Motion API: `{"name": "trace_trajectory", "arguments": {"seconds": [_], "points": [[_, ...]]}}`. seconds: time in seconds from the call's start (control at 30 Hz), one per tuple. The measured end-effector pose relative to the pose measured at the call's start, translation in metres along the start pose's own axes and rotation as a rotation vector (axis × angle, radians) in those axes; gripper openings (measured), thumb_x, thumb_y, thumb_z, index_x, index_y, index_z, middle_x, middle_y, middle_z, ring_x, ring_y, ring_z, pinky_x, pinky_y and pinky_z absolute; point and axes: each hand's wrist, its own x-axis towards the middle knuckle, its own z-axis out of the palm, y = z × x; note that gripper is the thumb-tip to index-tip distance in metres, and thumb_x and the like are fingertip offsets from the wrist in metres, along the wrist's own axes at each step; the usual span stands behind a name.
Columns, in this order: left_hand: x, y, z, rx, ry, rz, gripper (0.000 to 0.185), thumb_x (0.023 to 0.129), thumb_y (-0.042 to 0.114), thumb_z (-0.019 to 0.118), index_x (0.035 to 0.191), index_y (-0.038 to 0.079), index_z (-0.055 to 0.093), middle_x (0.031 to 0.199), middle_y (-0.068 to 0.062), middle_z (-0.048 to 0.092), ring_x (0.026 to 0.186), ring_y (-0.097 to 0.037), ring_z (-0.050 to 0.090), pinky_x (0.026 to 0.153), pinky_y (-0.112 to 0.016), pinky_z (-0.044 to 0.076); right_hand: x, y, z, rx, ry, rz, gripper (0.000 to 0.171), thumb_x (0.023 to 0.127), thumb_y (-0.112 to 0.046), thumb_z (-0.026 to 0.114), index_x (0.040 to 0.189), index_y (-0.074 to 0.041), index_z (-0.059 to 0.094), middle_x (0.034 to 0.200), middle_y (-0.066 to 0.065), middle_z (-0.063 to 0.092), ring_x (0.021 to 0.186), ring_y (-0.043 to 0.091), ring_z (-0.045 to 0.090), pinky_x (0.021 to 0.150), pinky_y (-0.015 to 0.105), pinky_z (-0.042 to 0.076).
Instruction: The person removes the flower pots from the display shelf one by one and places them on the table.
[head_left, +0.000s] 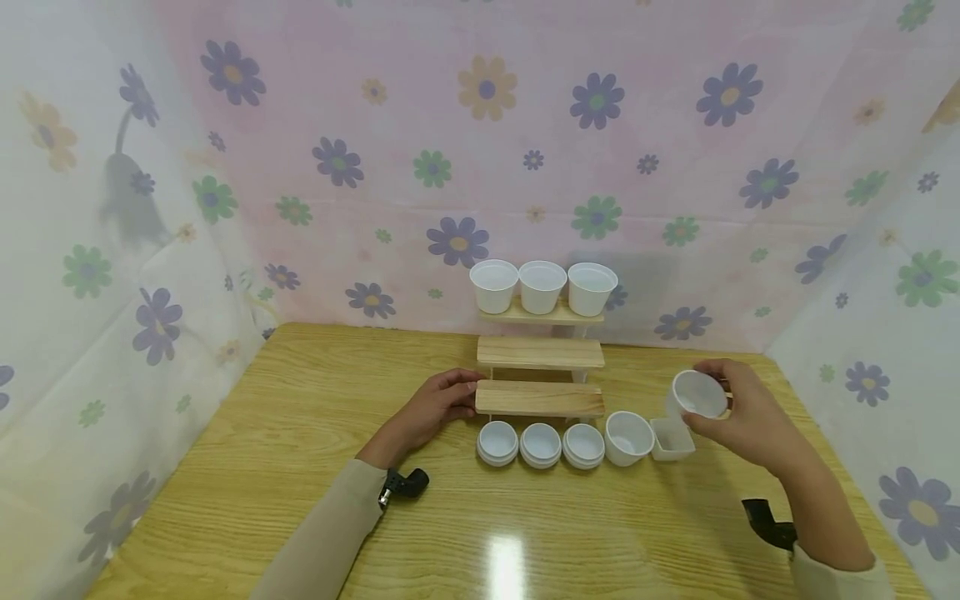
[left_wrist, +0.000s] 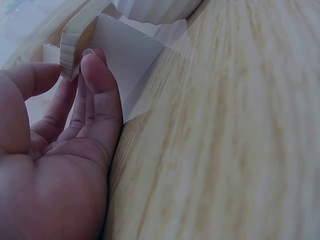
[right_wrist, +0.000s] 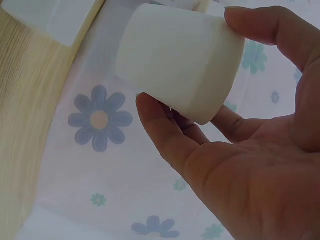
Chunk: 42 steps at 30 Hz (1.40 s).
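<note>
At the right, my right hand (head_left: 757, 417) grips a round white cup (head_left: 697, 395) between thumb and fingers, above the table and tilted. The right wrist view shows this cup (right_wrist: 175, 60) from its outside, with the thumb at one side and fingertips at the other. My left hand (head_left: 438, 400) is at the left end of a three-step wooden display stand (head_left: 540, 398). Thumb and fingers pinch the end of its lowest board (left_wrist: 75, 45), the other fingers lying beside the pale side panel (left_wrist: 120, 55).
Three white cups (head_left: 542, 287) stand along the top step. In front of the stand, a row holds three low white jars (head_left: 540, 446), a taller white cup (head_left: 628, 438) and a small square white container (head_left: 672, 440). A flowered cloth (head_left: 405, 200) rises behind the table (head_left: 330, 392).
</note>
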Motion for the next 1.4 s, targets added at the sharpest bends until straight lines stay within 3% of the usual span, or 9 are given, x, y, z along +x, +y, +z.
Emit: {"name": "trace_trajectory", "arguments": {"seconds": [0.67, 1.0, 1.4], "points": [[0.001, -0.001, 0.000, -0.010, 0.002, -0.004, 0.037, 0.113, 0.015, 0.052, 0.144, -0.004, 0.055, 0.119, -0.006, 0.068, 0.095, -0.016, 0.065, 0.082, -0.027, 0.057, -0.003, 0.025, -0.012, -0.033, -0.074, 0.091, 0.067, 0.091, -0.004, 0.083, 0.139, 0.019, 0.042, 0.132, 0.037, 0.050, 0.112, 0.052, 0.057, 0.083, 0.053, 0.056], [0.001, 0.000, 0.001, -0.011, 0.000, -0.002, 0.038, 0.112, 0.016, 0.053, 0.144, -0.004, 0.055, 0.117, -0.005, 0.068, 0.094, -0.016, 0.065, 0.082, -0.027, 0.057, -0.004, 0.033, -0.016, -0.031, -0.107, 0.136, 0.067, 0.090, -0.004, 0.084, 0.135, 0.021, 0.042, 0.128, 0.038, 0.053, 0.109, 0.049, 0.060, 0.083, 0.053, 0.056], [0.001, 0.000, 0.001, -0.008, -0.008, 0.004, 0.039, 0.112, 0.016, 0.053, 0.144, -0.005, 0.054, 0.118, -0.005, 0.068, 0.094, -0.016, 0.065, 0.082, -0.027, 0.057, -0.003, 0.052, -0.013, -0.026, -0.182, 0.188, 0.066, 0.089, -0.006, 0.085, 0.130, 0.021, 0.042, 0.121, 0.035, 0.056, 0.103, 0.042, 0.061, 0.077, 0.044, 0.057]]}}
